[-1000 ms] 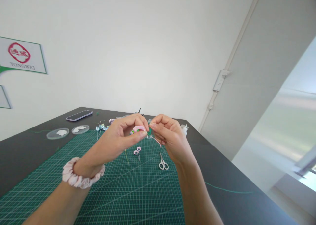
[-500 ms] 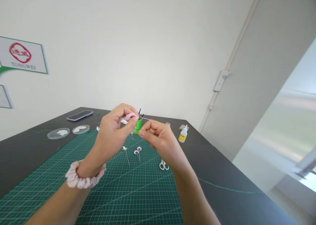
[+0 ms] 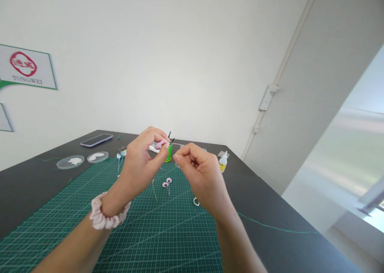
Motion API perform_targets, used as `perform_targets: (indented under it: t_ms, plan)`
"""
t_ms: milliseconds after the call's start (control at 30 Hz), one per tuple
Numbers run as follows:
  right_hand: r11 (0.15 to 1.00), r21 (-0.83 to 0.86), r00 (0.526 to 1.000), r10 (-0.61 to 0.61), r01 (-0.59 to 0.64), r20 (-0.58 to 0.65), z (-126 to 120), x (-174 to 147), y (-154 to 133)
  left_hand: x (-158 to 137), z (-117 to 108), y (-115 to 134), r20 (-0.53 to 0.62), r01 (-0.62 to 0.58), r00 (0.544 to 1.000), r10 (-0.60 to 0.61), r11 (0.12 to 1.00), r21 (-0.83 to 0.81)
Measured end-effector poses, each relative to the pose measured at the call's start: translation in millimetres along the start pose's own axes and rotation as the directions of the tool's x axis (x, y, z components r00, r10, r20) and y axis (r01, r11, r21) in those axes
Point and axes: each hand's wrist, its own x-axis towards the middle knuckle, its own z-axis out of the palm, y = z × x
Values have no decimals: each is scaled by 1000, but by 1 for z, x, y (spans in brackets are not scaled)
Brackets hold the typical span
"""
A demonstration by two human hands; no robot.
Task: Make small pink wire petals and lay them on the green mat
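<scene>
One pink piece [image 3: 161, 144] is in the left hand [image 3: 139, 153], pinched between thumb and fingertips above the cutting mat [image 3: 168, 241]. From that grip a thin pale strand [image 3: 177, 144] runs toward the right hand [image 3: 201, 169], whose thumb and forefinger press together close by — whether they grasp anything cannot be told. Progress, as judged: the piece is curved and appears to have its strand attached, though fingers hide the join; work on it looks unfinished. Two small pink loops [image 3: 169, 180] on thin stems lie on the mat, seemingly formed already and separate from the held piece. One white scissor handle [image 3: 194, 202] shows beside the right hand. Farther out stand a green container [image 3: 169, 153] and a white bottle [image 3: 223, 162]. White pieces [image 3: 75, 160] lie loose in clear dishes [image 3: 62, 164] at left — apparently unused. Green thread [image 3: 276, 226] lies on the dark table [image 3: 258, 193] at right.
</scene>
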Motion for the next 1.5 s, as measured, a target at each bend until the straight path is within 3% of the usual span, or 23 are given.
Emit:
perform_targets:
  t_ms: [233,400,567,767,900,1033,1267,1367,1500]
  plan:
    - [999,-17,992,-36,34,-120,-7,3,0,0,2,-2,163,-56,985,60,998,-34]
    - [999,50,989,-7,15,-148,-14,7,4,-2,1,0,297,60,955,-1,980,-189]
    - [972,229,998,56,-45,-40,-19,11,7,-1,-5,6,365,195,929,-59,917,-348]
    - [906,395,986,116,-153,116,-15,12,15,0,-6,5,388,272,918,-79,838,-473]
    - [868,445,972,153,-220,181,-10,11,17,-2,-5,0,352,289,931,-101,792,-537]
    - [882,419,969,143,-217,202,-5,13,17,-2,-3,-4,234,254,961,-146,799,-546]
    - [947,291,980,86,-136,177,1,11,11,1,0,-1,-9,105,994,-110,964,-246]
    - [962,249,984,76,-114,160,1,9,7,0,0,-1,-47,34,998,-40,992,-124]
    - [974,209,989,58,-85,134,-1,6,4,-1,0,-1,-48,17,999,-21,996,-88]
